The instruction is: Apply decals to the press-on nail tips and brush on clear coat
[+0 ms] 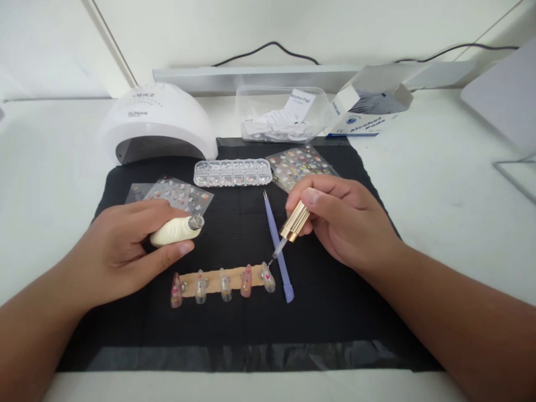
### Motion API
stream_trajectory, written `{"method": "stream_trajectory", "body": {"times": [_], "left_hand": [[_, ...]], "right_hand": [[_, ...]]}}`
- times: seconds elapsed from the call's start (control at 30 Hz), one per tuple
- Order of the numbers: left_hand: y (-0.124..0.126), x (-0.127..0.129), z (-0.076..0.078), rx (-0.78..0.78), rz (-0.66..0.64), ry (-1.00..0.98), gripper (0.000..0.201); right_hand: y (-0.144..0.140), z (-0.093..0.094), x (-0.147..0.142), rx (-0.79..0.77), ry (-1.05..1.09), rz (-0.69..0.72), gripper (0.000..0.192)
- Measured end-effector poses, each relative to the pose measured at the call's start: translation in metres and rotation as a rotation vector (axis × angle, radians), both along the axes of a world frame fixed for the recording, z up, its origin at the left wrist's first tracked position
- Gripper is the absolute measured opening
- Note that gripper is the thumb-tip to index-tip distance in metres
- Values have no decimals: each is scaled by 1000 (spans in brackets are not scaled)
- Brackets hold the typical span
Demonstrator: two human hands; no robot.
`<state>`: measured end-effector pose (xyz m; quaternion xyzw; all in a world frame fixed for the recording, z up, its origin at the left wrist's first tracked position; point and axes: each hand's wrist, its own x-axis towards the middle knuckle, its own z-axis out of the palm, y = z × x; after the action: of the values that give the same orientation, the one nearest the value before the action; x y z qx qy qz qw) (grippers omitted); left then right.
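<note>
- The right hand pinches a gold brush cap between thumb and fingers; its thin brush tip touches the rightmost false nail on the tan strip, or sits just above it.
- The left hand has its fingers wrapped around a cream bottle, held tilted on its side just above the strip, open neck pointing right.
- The strip carries five decorated false nails and lies on the black mat, near its middle.
- A purple tool lies on the mat just right of the strip, under the brush, its tip pointing away from the person.
- Behind the strip sit sticker sheets, a clear bead box and a white nail lamp.
- Risk: the bottle is nearly level with its neck open, so liquid could run out onto the mat or the nails.
- Risk: the strip looks loose on the mat, so a hard push from the brush could slide it or shift a charm on the nail.
- Risk: the right wrist hovers close to the purple tool, and a knock could roll it against the end nail.
</note>
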<state>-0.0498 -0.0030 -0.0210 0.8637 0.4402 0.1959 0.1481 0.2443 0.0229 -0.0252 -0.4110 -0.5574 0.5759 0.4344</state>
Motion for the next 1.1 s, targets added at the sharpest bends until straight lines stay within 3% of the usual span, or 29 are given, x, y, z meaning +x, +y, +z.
{"method": "stream_trajectory", "body": {"times": [1.1], "left_hand": [[1, -1, -1, 1, -16, -8, 10]], "right_hand": [[0, -2, -3, -15, -17, 25, 24]]}}
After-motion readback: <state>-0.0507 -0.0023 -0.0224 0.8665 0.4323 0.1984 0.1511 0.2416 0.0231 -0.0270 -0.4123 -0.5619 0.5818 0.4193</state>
